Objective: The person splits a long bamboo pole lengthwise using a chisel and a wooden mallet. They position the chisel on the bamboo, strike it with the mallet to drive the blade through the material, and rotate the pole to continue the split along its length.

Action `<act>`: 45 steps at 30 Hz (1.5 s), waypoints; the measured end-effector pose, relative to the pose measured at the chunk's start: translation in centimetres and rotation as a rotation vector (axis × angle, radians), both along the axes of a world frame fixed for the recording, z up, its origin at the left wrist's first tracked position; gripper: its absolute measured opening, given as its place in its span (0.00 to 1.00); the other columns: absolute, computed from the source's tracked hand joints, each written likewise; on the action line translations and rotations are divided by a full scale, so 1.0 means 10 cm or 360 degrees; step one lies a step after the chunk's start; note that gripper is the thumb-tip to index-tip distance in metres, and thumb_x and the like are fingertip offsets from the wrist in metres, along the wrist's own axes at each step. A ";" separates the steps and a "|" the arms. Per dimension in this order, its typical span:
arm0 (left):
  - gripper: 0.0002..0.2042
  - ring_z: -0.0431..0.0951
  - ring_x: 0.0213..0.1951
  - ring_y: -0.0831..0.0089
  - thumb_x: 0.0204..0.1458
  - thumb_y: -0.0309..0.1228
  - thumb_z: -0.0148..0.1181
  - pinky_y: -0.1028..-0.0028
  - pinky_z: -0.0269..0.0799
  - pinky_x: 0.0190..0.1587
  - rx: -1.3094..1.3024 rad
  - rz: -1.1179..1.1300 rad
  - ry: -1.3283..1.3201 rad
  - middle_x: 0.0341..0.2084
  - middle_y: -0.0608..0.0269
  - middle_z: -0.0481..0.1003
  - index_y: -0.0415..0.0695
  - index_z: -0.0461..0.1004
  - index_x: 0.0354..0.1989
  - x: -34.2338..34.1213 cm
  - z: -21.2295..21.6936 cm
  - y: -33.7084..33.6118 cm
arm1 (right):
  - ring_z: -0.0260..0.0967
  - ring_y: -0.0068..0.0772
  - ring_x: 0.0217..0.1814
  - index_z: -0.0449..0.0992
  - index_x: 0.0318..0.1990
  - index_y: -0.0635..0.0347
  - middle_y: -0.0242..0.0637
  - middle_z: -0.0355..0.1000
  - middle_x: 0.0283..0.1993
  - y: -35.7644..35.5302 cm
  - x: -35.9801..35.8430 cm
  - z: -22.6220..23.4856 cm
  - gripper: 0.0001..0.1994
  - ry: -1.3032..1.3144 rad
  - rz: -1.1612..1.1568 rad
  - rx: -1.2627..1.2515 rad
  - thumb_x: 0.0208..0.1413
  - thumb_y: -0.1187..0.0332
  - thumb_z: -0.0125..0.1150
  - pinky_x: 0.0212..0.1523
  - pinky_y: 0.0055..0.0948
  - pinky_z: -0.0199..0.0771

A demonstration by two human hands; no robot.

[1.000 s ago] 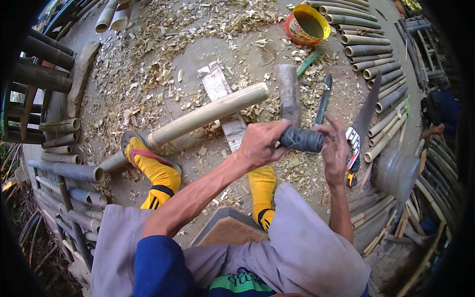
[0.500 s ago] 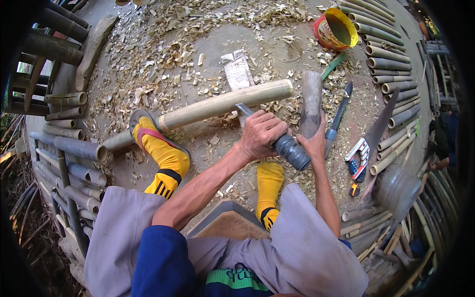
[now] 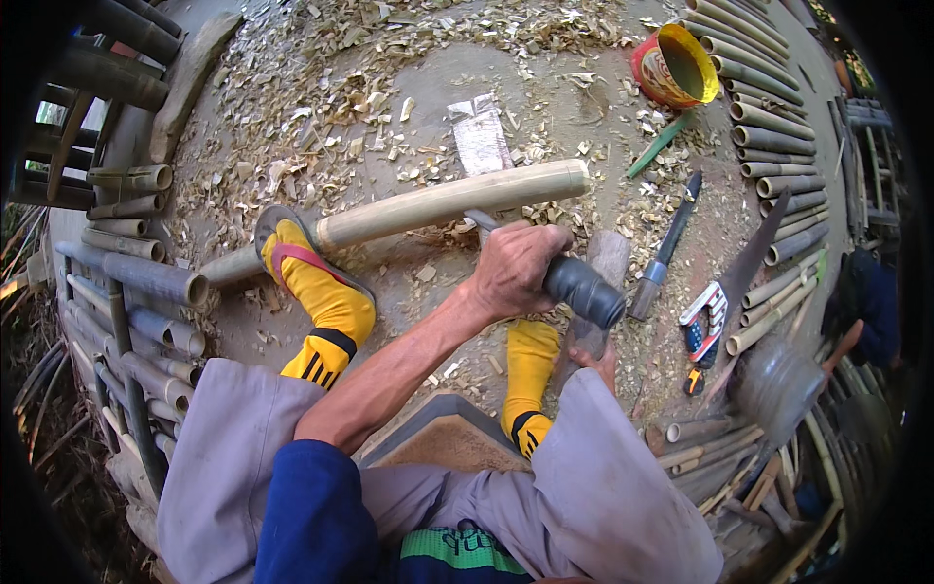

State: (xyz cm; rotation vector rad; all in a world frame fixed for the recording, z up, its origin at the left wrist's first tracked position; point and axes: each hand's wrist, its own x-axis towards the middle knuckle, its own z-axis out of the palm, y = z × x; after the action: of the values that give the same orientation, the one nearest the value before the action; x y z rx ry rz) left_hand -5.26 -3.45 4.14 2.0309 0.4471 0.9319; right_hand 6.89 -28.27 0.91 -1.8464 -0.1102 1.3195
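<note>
A pale bamboo pole (image 3: 457,198) lies across the ground in front of me, pinned under my left foot in its yellow sock and flip-flop (image 3: 306,258). My left hand (image 3: 520,268) is closed round a chisel (image 3: 584,290) whose thick handle is wrapped in black; its metal blade points at the pole's near side. Whether the blade tip touches the bamboo is hard to tell. Low beside my right knee, my right hand (image 3: 597,362) grips a wooden mallet (image 3: 609,258). The chisel's handle covers the mallet's middle, and the knee hides part of that hand.
To the right lie a dark-bladed knife (image 3: 667,243), a handsaw (image 3: 707,316) and a green strip (image 3: 657,144). Beyond them stands a red and yellow bucket (image 3: 676,68). Cut bamboo lengths (image 3: 773,131) line the right side. Wood chips (image 3: 321,117) litter the ground.
My right hand has drawn the mallet down toward me, so its head now sits lower, behind the chisel handle. The left hand keeps its hold on the chisel, and the view has shifted slightly.
</note>
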 end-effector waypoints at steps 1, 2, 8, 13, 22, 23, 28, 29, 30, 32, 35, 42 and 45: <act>0.25 0.76 0.28 0.63 0.25 0.28 0.66 0.66 0.69 0.31 0.0104 0.0026 -0.0004 0.23 0.63 0.72 0.45 0.67 0.38 -0.03 0.05 0.02 | 0.59 0.45 0.59 0.54 0.61 0.71 0.51 0.59 0.58 0.00 -0.02 -0.05 0.46 0.0017 -0.0026 0.0030 0.35 0.57 0.71 0.60 0.36 0.57; 0.24 0.75 0.27 0.67 0.21 0.30 0.66 0.69 0.66 0.29 0.0242 0.0064 0.0037 0.22 0.64 0.72 0.46 0.69 0.34 -0.04 0.03 0.03 | 0.59 0.45 0.60 0.54 0.61 0.71 0.52 0.59 0.58 0.00 -0.05 -0.10 0.46 0.0028 -0.0042 0.0049 0.35 0.57 0.71 0.60 0.36 0.57; 0.24 0.73 0.24 0.68 0.14 0.35 0.66 0.70 0.64 0.27 0.0331 0.0046 0.0135 0.20 0.67 0.71 0.46 0.70 0.28 -0.14 -0.11 0.02 | 0.58 0.45 0.60 0.53 0.61 0.71 0.52 0.59 0.58 -0.01 -0.15 -0.24 0.47 -0.0081 -0.0027 0.0054 0.34 0.56 0.71 0.61 0.36 0.56; 0.15 0.71 0.19 0.68 0.20 0.35 0.64 0.70 0.60 0.22 0.0319 0.0069 0.0061 0.16 0.66 0.70 0.48 0.68 0.22 -0.16 -0.12 0.06 | 0.57 0.45 0.61 0.53 0.61 0.71 0.52 0.58 0.58 -0.01 -0.20 -0.26 0.48 -0.0141 0.0002 0.0044 0.34 0.56 0.71 0.61 0.36 0.55; 0.16 0.72 0.19 0.69 0.19 0.36 0.64 0.71 0.62 0.22 0.0261 0.0071 0.0065 0.15 0.67 0.69 0.49 0.68 0.21 -0.17 -0.09 0.10 | 0.56 0.45 0.62 0.52 0.62 0.72 0.52 0.57 0.59 -0.02 -0.22 -0.27 0.50 -0.0201 0.0022 0.0054 0.33 0.54 0.72 0.62 0.37 0.54; 0.16 0.72 0.19 0.69 0.19 0.36 0.64 0.71 0.62 0.22 0.0257 0.0075 0.0056 0.15 0.67 0.69 0.49 0.68 0.22 -0.17 -0.09 0.11 | 0.55 0.45 0.62 0.52 0.62 0.72 0.52 0.57 0.59 -0.02 -0.23 -0.26 0.50 -0.0209 0.0023 0.0057 0.33 0.54 0.72 0.62 0.37 0.53; 0.16 0.72 0.19 0.68 0.20 0.34 0.64 0.71 0.63 0.22 0.0219 0.0079 0.0087 0.14 0.68 0.69 0.50 0.69 0.23 -0.15 -0.11 0.11 | 0.55 0.45 0.62 0.51 0.62 0.72 0.53 0.56 0.60 -0.02 -0.16 -0.22 0.51 -0.0325 0.0078 0.0085 0.33 0.54 0.72 0.62 0.37 0.53; 0.16 0.73 0.19 0.67 0.20 0.34 0.64 0.70 0.63 0.22 0.0217 0.0073 0.0098 0.14 0.68 0.69 0.50 0.69 0.23 -0.14 -0.12 0.12 | 0.54 0.46 0.63 0.51 0.62 0.72 0.53 0.56 0.60 -0.05 -0.11 -0.18 0.51 -0.0395 0.0115 0.0092 0.32 0.53 0.72 0.62 0.37 0.52; 0.15 0.73 0.19 0.67 0.21 0.33 0.64 0.70 0.64 0.22 0.0197 0.0102 0.0099 0.14 0.67 0.70 0.50 0.69 0.23 -0.10 -0.12 0.12 | 0.54 0.46 0.63 0.51 0.62 0.72 0.53 0.56 0.60 -0.07 -0.08 -0.09 0.51 -0.0471 0.0148 0.0094 0.32 0.53 0.72 0.63 0.37 0.52; 0.14 0.73 0.18 0.67 0.24 0.32 0.64 0.68 0.65 0.22 0.0175 0.0197 0.0125 0.14 0.66 0.70 0.49 0.69 0.23 -0.06 -0.11 0.15 | 0.54 0.46 0.63 0.51 0.62 0.73 0.53 0.56 0.60 -0.04 0.05 0.24 0.52 -0.0721 0.0250 0.0084 0.32 0.53 0.72 0.63 0.37 0.52; 0.12 0.73 0.15 0.64 0.27 0.33 0.63 0.66 0.68 0.20 0.0014 0.0369 0.0118 0.11 0.64 0.69 0.49 0.67 0.22 -0.01 -0.12 0.22 | 0.49 0.49 0.66 0.48 0.64 0.73 0.53 0.51 0.63 0.24 0.34 1.13 0.58 -0.1411 0.0244 0.0031 0.27 0.45 0.72 0.65 0.39 0.48; 0.12 0.74 0.16 0.62 0.30 0.35 0.65 0.65 0.70 0.21 -0.0195 0.0501 0.0167 0.13 0.61 0.72 0.49 0.70 0.23 0.13 0.02 0.32 | 0.65 0.38 0.47 0.60 0.52 0.69 0.46 0.65 0.44 1.02 0.52 2.10 0.34 -0.1140 -0.0233 0.1323 0.43 0.50 0.56 0.52 0.34 0.65; 0.11 0.75 0.17 0.61 0.32 0.36 0.64 0.65 0.71 0.23 -0.0249 0.0574 0.0088 0.12 0.59 0.72 0.48 0.71 0.24 0.20 0.00 0.33 | 0.60 0.41 0.57 0.53 0.62 0.66 0.47 0.60 0.56 1.04 0.13 1.69 0.45 -0.1461 0.0492 0.0662 0.36 0.56 0.66 0.59 0.35 0.58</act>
State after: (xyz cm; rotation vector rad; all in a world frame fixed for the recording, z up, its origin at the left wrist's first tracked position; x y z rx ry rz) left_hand -3.23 -0.12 4.18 1.8693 0.9101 1.0191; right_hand 8.18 -17.91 17.78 -1.9549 -1.0960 0.4668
